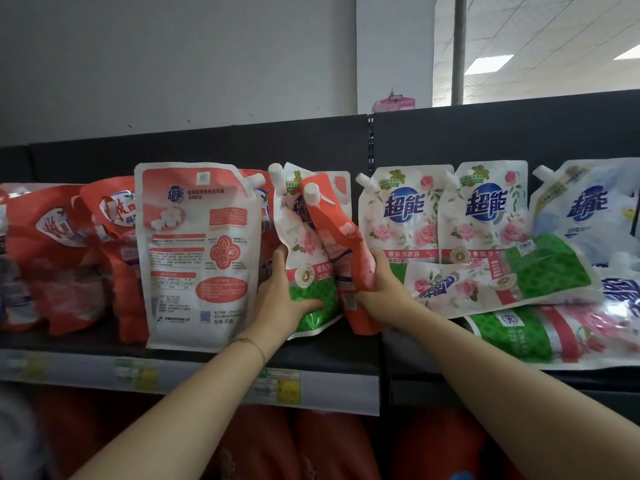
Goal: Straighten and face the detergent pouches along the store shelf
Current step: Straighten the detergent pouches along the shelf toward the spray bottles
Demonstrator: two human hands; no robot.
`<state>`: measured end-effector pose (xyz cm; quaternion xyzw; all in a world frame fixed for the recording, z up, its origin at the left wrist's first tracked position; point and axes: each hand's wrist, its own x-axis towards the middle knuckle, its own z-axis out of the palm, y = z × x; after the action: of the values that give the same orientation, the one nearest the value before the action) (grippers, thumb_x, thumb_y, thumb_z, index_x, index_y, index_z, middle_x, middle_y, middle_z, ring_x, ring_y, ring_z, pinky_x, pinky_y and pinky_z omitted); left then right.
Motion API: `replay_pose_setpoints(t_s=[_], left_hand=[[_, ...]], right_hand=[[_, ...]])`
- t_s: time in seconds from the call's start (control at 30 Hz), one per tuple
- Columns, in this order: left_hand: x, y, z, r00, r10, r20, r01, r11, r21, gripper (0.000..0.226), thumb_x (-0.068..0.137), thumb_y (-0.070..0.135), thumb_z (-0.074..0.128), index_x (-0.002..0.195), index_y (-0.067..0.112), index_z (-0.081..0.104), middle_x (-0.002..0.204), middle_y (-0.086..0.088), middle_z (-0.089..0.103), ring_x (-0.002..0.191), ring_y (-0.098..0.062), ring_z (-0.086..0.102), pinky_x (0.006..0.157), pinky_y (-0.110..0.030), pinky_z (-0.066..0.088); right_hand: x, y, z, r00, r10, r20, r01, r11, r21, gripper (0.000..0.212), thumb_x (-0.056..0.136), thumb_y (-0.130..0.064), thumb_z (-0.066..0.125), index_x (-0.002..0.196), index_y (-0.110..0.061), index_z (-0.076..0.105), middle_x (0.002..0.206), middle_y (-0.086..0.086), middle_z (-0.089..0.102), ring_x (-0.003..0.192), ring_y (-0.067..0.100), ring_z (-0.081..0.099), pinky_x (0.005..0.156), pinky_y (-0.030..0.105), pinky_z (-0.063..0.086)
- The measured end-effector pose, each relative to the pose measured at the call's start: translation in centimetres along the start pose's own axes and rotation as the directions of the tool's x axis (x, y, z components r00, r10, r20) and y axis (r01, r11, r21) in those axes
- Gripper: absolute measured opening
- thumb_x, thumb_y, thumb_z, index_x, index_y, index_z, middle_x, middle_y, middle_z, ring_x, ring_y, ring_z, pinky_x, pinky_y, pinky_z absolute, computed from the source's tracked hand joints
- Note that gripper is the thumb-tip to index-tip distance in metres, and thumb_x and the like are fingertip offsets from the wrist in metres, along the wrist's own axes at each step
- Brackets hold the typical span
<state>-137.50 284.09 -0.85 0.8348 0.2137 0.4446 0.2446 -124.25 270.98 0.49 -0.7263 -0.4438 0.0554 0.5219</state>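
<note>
On the upper shelf, mid-span, both hands are engaged on two leaning pouches. The left hand grips the rose-and-green pouch: thumb up along its left edge, fingers curled across the green lower panel. The pouch tilts left, base at the shelf front. The right hand grips the coral pouch from its right side, fingers wrapped round the crumpled lower half; the pouch leans against the rose-and-green one, white cap uppermost. Left of the hands, touching the left wrist area, stands a white pouch with its printed back facing out (not faced). Further left, red pouches slump together. Right of the hands, two rose pouches stand upright, fronts out. In front of them one rose-and-green pouch lies flat, on top of another lying pouch. A blue-white pouch stands at far right. Price labels run along the shelf edge.
</note>
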Motion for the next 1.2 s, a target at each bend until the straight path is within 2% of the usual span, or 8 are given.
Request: replay_pose_setpoints(t_s=[0.13,0.37,0.53,0.63,0.7,0.87,1.03,1.2], left_hand=[[0.4,-0.2,-0.1,0.999,-0.001,0.039,-0.001,0.998,0.062,0.105,0.066,0.030,0.087,0.142,0.026,0.016,0.132,-0.005,0.056,0.116,-0.024,0.057,0.095,-0.039,0.050],[-1.3,0.9,-0.7,0.996,0.062,0.060,-0.077,0.952,0.295,0.085,0.074,0.046,0.078,0.130,0.012,0.024,0.129,-0.011,0.051,0.110,-0.027,0.059,0.083,-0.034,0.051],[-2.9,1.7,-0.9,0.980,0.196,-0.028,-0.173,0.918,0.357,0.083,0.079,0.039,0.074,0.136,0.014,0.019,0.132,-0.007,0.041,0.114,-0.023,0.051,0.084,-0.032,0.050],[-3.2,1.8,-1.2,0.935,0.318,-0.157,-0.234,0.886,0.401,0.061,0.078,0.030,0.074,0.119,0.019,0.030,0.110,-0.005,0.047,0.086,-0.019,0.053,0.054,-0.027,0.047],[-3.4,1.8,-1.2,0.893,0.417,-0.169,-0.270,0.797,0.540,0.045,0.076,0.026,0.074,0.103,0.014,0.040,0.094,-0.004,0.049,0.074,-0.018,0.051,0.047,-0.022,0.036],[-3.8,2.3,0.0,0.843,0.537,-0.035,-0.390,0.654,0.648,0.022,0.073,0.022,0.069,0.089,0.012,0.056,0.080,-0.002,0.057,0.069,-0.022,0.056,0.045,-0.030,0.046],[-3.8,5.2,1.7,0.782,0.623,0.024,-0.509,0.615,0.603,0.013,0.074,0.022,0.065,0.079,0.015,0.056,0.068,0.000,0.054,0.058,-0.020,0.055,0.043,-0.023,0.032],[-3.2,8.0,4.4,0.697,0.700,0.156,-0.658,0.538,0.528,0.013,0.071,0.027,0.064,0.078,0.017,0.058,0.069,0.001,0.055,0.062,-0.021,0.056,0.041,-0.025,0.035]], right_hand=[[0.2,0.6,-0.4,0.997,0.014,0.078,-0.020,0.996,0.082,0.087,0.087,0.010,0.052,0.149,-0.024,0.003,0.126,0.003,0.041,0.110,0.016,0.044,0.089,0.028,0.042],[0.7,2.5,-0.9,0.993,0.110,-0.045,-0.108,0.994,0.035,0.088,0.072,-0.013,0.077,0.143,-0.017,0.024,0.127,0.005,0.055,0.111,0.021,0.057,0.094,0.040,0.051],[-0.6,1.9,-0.6,0.980,-0.023,-0.195,-0.010,0.986,-0.164,0.082,0.066,-0.021,0.082,0.131,-0.012,0.032,0.126,0.009,0.047,0.116,0.025,0.050,0.096,0.044,0.047],[-1.7,1.3,-0.8,0.967,-0.121,-0.226,0.053,0.957,-0.286,0.073,0.070,-0.020,0.079,0.128,-0.010,0.036,0.125,0.009,0.045,0.116,0.026,0.048,0.093,0.039,0.045],[-2.1,0.9,-1.3,0.971,-0.103,-0.215,0.025,0.941,-0.337,0.064,0.074,-0.021,0.075,0.126,-0.010,0.040,0.123,0.009,0.049,0.114,0.026,0.051,0.090,0.037,0.047],[-3.2,0.2,-2.5,0.982,-0.078,-0.171,-0.024,0.851,-0.525,0.044,0.080,-0.039,0.069,0.109,-0.014,0.046,0.108,0.005,0.058,0.096,0.027,0.059,0.078,0.040,0.052],[-4.4,-1.1,-4.5,0.979,-0.181,-0.096,0.052,0.672,-0.738,0.029,0.085,-0.042,0.056,0.085,-0.013,0.061,0.087,0.003,0.064,0.080,0.025,0.061,0.069,0.036,0.052],[-4.8,-0.9,-7.9,0.982,-0.183,0.038,0.132,0.537,-0.833,0.032,0.085,-0.044,0.061,0.105,-0.019,0.063,0.107,0.000,0.061,0.096,0.021,0.058,0.079,0.034,0.048]])
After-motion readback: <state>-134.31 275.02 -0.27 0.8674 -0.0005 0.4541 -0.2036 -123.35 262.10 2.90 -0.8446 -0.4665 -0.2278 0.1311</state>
